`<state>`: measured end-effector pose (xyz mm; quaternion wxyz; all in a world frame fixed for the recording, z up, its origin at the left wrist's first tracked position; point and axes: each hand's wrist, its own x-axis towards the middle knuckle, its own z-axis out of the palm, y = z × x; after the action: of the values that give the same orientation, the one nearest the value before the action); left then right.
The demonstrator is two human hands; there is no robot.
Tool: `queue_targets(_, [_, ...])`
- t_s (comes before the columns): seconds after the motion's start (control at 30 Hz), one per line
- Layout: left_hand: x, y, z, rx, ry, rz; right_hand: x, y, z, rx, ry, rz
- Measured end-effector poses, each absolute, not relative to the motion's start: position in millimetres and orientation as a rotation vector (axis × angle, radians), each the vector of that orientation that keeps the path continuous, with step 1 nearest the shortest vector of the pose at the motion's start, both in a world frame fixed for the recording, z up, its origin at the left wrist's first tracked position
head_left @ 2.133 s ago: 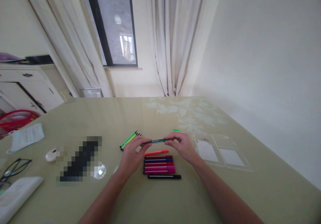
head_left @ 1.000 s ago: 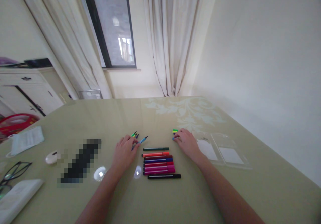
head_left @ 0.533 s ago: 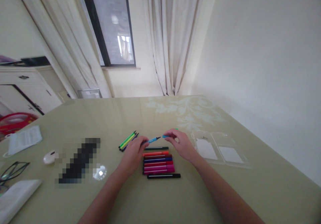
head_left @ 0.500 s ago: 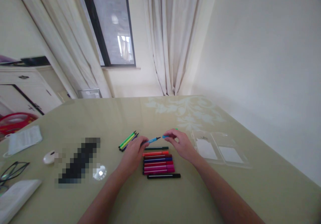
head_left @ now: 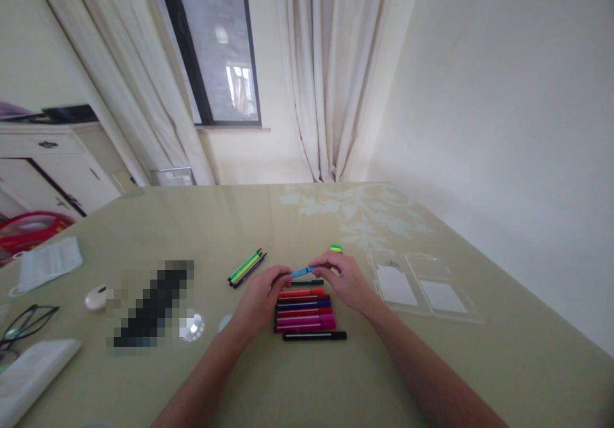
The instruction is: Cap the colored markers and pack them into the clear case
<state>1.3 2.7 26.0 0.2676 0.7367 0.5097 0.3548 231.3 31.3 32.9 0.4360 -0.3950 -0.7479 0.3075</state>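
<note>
A blue marker (head_left: 302, 272) is held level between my hands above the table. My left hand (head_left: 261, 297) is closed round its barrel, while my right hand (head_left: 341, 279) pinches the blue cap at the other end, which now meets the barrel. Just below lies a row of capped markers, among them an orange marker (head_left: 302, 292), a dark blue marker (head_left: 303, 305), a magenta marker (head_left: 304, 327) and a black marker (head_left: 314, 336). Beyond my left hand are several uncapped pens, one a green pen (head_left: 244, 264). Small green and yellow caps (head_left: 336, 247) lie behind my right hand.
A clear plastic case (head_left: 417, 309) with white inserts lies open at the right. Over on the left are a white mouse (head_left: 96, 297), a face mask (head_left: 50, 263), glasses (head_left: 31, 322), a white object (head_left: 36, 383) and a blurred-out dark object (head_left: 153, 306).
The blue cap and the marker's tip, apart before, have come together. My right hand has moved slightly left, uncovering more of the green and yellow caps.
</note>
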Motion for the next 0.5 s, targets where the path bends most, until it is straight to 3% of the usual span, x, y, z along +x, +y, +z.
queue_targets(0.5, [-1.3, 7.1, 14.0, 2.228, 1.435, 0.923, 240.6, 43.3, 29.8, -1.152, -1.645, 0.787])
